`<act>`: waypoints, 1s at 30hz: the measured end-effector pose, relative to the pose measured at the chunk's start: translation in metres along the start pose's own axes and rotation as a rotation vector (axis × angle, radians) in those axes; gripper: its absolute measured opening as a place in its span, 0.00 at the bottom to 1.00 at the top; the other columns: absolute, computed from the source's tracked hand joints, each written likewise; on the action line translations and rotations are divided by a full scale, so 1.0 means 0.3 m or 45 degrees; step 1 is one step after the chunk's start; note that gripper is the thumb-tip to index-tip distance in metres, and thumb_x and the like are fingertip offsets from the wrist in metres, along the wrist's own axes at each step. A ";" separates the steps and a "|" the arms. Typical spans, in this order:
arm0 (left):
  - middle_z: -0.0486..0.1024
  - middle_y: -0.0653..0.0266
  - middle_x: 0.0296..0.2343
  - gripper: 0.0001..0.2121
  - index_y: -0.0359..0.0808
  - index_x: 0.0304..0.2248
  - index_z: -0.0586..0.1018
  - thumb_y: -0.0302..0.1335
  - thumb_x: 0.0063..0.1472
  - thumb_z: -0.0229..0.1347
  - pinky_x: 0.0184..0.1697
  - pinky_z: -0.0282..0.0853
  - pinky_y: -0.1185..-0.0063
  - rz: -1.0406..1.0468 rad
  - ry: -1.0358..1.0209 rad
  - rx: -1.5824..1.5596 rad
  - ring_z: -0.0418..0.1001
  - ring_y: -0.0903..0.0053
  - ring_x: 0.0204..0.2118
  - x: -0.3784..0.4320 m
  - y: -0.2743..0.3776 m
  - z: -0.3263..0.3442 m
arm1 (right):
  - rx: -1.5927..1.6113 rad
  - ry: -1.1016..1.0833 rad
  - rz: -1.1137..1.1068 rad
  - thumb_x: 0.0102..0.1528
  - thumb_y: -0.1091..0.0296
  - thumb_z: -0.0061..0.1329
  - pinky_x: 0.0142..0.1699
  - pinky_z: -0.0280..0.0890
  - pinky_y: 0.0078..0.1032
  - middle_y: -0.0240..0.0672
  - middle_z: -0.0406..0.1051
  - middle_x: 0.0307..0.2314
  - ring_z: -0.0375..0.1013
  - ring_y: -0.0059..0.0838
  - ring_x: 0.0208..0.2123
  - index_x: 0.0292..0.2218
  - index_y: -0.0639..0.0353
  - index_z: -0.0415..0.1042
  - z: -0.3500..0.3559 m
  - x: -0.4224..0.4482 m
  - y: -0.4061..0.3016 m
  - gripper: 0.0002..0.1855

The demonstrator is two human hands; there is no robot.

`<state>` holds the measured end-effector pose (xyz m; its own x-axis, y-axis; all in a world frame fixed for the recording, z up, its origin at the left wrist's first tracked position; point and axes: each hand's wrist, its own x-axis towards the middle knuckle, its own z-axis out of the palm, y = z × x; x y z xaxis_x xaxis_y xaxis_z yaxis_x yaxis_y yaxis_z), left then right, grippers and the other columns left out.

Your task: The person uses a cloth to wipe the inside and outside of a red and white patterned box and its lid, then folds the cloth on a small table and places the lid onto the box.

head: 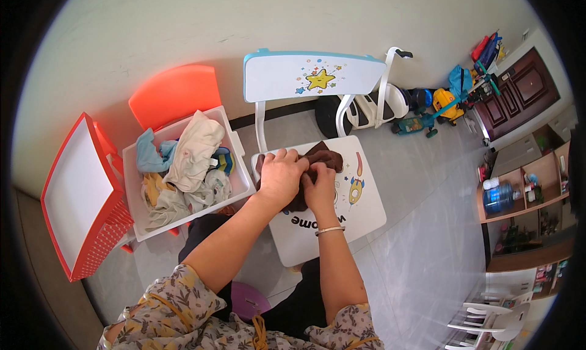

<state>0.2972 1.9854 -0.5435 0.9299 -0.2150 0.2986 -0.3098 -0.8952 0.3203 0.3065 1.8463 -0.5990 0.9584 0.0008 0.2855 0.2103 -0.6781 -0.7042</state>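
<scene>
A dark brown piece of cloth [322, 155] lies bunched on the white seat [366, 217] of a child's chair printed with a rocket. My left hand [283, 175] rests over its left part, fingers curled into the fabric. Close beside it, my right hand [320, 186] pinches the cloth near its middle. Part of the fabric is hidden beneath both hands. To the left stands a white plastic bin [241, 160] of crumpled clothes, among them a cream garment [197, 151], a light blue one [151, 154] and a mustard one [155, 188].
The chair's backrest [274, 77] rises behind the seat. An orange chair [178, 93] stands behind the bin, and an open red-edged box [82, 199] at far left. Scooters [416, 123] line the wall. A purple stool [247, 299] is below me; shelves [526, 208] stand right.
</scene>
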 end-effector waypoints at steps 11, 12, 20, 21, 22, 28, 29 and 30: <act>0.70 0.58 0.35 0.16 0.37 0.39 0.78 0.14 0.48 0.55 0.43 0.69 0.70 -0.231 0.776 -0.582 0.71 0.61 0.40 0.085 -0.068 -0.083 | 0.982 0.220 0.007 0.58 0.73 0.52 0.49 0.61 0.23 0.32 0.66 0.37 0.63 0.23 0.39 0.42 0.62 0.63 -0.024 0.092 -0.230 0.13; 0.70 0.59 0.35 0.16 0.39 0.38 0.79 0.15 0.48 0.56 0.44 0.68 0.70 -0.236 0.894 -0.661 0.70 0.61 0.40 0.108 -0.075 -0.097 | 1.011 0.240 -0.052 0.58 0.73 0.52 0.51 0.61 0.23 0.32 0.66 0.39 0.63 0.23 0.41 0.43 0.62 0.63 -0.019 0.109 -0.256 0.14; 0.65 0.50 0.47 0.22 0.39 0.50 0.74 0.21 0.54 0.59 0.55 0.62 0.69 -0.288 1.356 -0.694 0.65 0.58 0.51 0.213 -0.185 -0.179 | 0.537 0.534 -0.625 0.53 0.82 0.50 0.57 0.58 0.32 0.45 0.66 0.45 0.66 0.43 0.49 0.38 0.61 0.62 -0.026 0.374 -0.565 0.13; 0.58 0.45 0.55 0.33 0.35 0.59 0.62 0.25 0.54 0.60 0.60 0.57 0.67 -0.353 1.235 -0.620 0.59 0.52 0.58 0.210 -0.201 -0.174 | 0.428 0.559 -0.691 0.52 0.83 0.49 0.56 0.59 0.36 0.46 0.66 0.46 0.66 0.47 0.49 0.38 0.60 0.63 -0.023 0.412 -0.576 0.13; 0.56 0.44 0.57 0.35 0.32 0.60 0.58 0.25 0.55 0.59 0.62 0.54 0.68 -0.325 1.210 -0.677 0.57 0.52 0.59 0.217 -0.214 -0.163 | 0.335 0.562 -0.751 0.52 0.83 0.49 0.56 0.59 0.38 0.46 0.66 0.47 0.65 0.48 0.49 0.39 0.60 0.64 -0.017 0.446 -0.591 0.13; 0.58 0.46 0.57 0.37 0.26 0.62 0.51 0.21 0.55 0.53 0.64 0.51 0.70 -0.373 0.906 -1.294 0.57 0.59 0.61 0.217 -0.271 -0.121 | -0.145 0.285 -0.941 0.48 0.83 0.48 0.54 0.63 0.40 0.40 0.65 0.49 0.62 0.49 0.47 0.47 0.55 0.71 0.065 0.528 -0.640 0.23; 0.58 0.46 0.57 0.37 0.26 0.62 0.51 0.21 0.54 0.53 0.63 0.52 0.71 -0.365 0.882 -1.361 0.58 0.59 0.60 0.212 -0.273 -0.130 | -0.155 0.296 -0.941 0.48 0.83 0.48 0.54 0.63 0.40 0.40 0.65 0.49 0.62 0.49 0.47 0.47 0.55 0.71 0.063 0.546 -0.626 0.23; 0.58 0.46 0.56 0.37 0.27 0.62 0.51 0.21 0.55 0.53 0.63 0.53 0.71 -0.398 0.873 -1.415 0.58 0.59 0.60 0.208 -0.277 -0.135 | -0.162 0.298 -0.944 0.48 0.83 0.48 0.53 0.64 0.39 0.39 0.65 0.48 0.62 0.49 0.47 0.46 0.56 0.71 0.060 0.558 -0.619 0.23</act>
<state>0.3728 2.0621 -0.5151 0.8058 0.4692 0.3612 -0.4037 -0.0109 0.9148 0.4315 1.9857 -0.4321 0.5084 0.3406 0.7909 0.7416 -0.6399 -0.2011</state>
